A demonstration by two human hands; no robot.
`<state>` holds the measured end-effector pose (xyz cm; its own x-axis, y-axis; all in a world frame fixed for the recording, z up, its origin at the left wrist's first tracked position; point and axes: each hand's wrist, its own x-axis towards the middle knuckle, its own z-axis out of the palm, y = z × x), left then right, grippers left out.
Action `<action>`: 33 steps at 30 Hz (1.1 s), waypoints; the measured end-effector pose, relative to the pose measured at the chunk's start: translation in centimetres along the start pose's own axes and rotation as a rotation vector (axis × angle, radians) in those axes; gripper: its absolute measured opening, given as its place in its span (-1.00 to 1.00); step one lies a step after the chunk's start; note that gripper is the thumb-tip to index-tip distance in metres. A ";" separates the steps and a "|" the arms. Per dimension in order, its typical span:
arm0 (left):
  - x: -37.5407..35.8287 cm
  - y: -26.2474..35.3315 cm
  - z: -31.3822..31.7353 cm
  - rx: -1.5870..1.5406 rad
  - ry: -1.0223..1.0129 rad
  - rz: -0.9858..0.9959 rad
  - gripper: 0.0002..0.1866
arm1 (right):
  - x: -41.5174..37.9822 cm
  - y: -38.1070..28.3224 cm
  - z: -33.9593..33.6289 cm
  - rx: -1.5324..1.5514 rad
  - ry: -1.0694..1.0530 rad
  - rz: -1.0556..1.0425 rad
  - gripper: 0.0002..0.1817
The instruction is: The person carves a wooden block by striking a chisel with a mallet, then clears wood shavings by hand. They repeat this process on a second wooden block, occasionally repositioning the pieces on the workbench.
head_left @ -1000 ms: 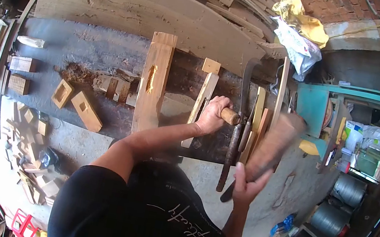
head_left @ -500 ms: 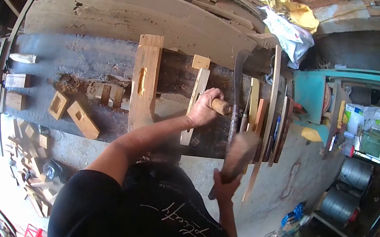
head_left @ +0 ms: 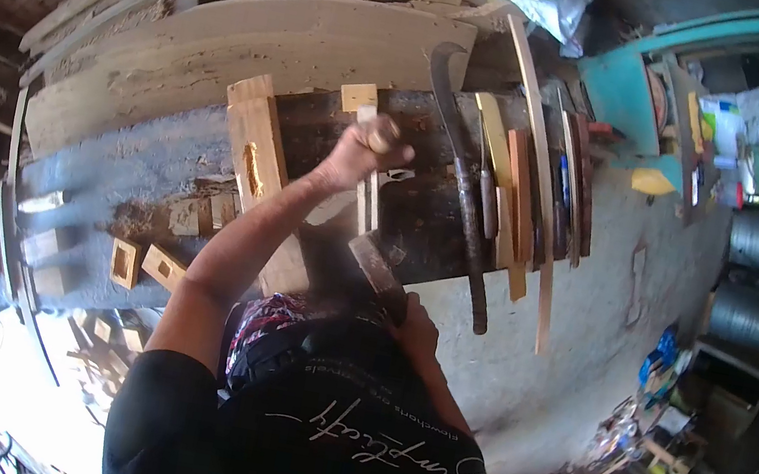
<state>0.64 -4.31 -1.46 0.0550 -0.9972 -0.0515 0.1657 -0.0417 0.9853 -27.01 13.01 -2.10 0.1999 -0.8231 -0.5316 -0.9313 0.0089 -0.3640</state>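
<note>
My left hand (head_left: 357, 160) is closed around the round wooden handle of a chisel (head_left: 382, 134), whose blade I cannot make out. Below that hand lies a narrow pale wood strip (head_left: 366, 206), with a small block (head_left: 359, 95) at its far end. To the left, a thick wooden beam (head_left: 274, 158) with a rough slot cut in it crosses the bench. My right hand (head_left: 416, 330), near my body at the bench's front edge, grips a wooden mallet (head_left: 374, 269), head pointing up and left.
A long curved blade (head_left: 456, 149) lies right of my left hand, beside several wood strips (head_left: 519, 196) and tools. Two slotted blocks (head_left: 124, 263) sit at left. Boards (head_left: 226, 68) stack behind the bench. A teal cabinet (head_left: 618, 91) stands at right.
My view has turned and shifted. The mallet has swung from right of the chisel, over the tools, to lower and closer to my body. My left hand still holds the chisel, its handle end now facing me.
</note>
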 end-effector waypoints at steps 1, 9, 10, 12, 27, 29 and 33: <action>0.8 0.6 -0.9 0.008 0.037 0.016 -0.79 | 0.1 0.1 0.3 -0.026 0.020 -0.021 -0.48; 3.8 2.2 -3.4 -0.385 0.343 -0.034 -0.72 | -0.3 0.8 1.4 0.075 0.045 0.026 -0.51; 3.6 2.8 -2.8 -0.372 0.341 -0.031 -0.72 | -0.2 0.8 1.3 0.081 0.016 0.021 -0.49; 3.3 2.7 -2.2 -0.335 0.277 -0.015 -0.72 | -0.2 0.8 1.0 0.088 -0.007 0.019 -0.48; 0.9 0.9 -0.1 0.199 -0.045 0.076 -0.76 | -0.1 1.3 1.5 0.106 0.039 0.003 -0.45; 0.6 1.2 0.0 0.166 -0.060 0.097 -0.76 | -0.1 1.4 1.6 0.090 0.014 0.030 -0.42; 0.4 1.4 -0.3 0.161 -0.095 0.085 -0.76 | 0.0 1.7 2.0 0.094 0.047 -0.006 -0.42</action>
<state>1.23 -4.79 -0.17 -0.0323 -0.9986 0.0416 0.0049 0.0414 0.9991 -27.98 14.15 -4.20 0.1888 -0.8490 -0.4935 -0.8972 0.0551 -0.4381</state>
